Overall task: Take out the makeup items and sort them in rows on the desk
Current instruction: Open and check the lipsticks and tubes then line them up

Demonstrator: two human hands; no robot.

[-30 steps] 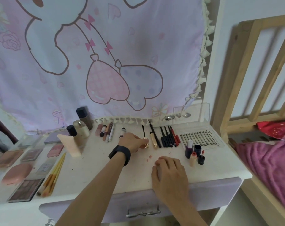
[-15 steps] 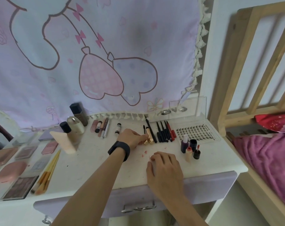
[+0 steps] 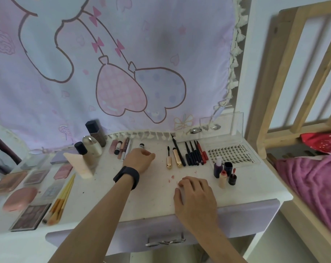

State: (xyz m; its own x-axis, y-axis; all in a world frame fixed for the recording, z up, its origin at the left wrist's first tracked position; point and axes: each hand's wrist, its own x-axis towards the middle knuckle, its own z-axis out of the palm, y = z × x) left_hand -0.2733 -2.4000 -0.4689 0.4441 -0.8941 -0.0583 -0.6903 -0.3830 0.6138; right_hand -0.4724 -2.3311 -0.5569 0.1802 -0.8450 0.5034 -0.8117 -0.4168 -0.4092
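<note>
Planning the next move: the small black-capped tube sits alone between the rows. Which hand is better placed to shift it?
Left. The left hand is just in front of the black-capped tube. The right hand lies farther off, near the front edge of the desk.

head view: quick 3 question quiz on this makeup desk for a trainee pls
1. True or false: the left hand wears a black wristband.
2. Seen from the camera, where does the lash tray lie relative to the black pencils? A: to their left. B: to their right. C: on top of them.
3. How many gold tubes lie just left of the black pencils?
Key: 1 true; 2 B; 3 two.
</note>
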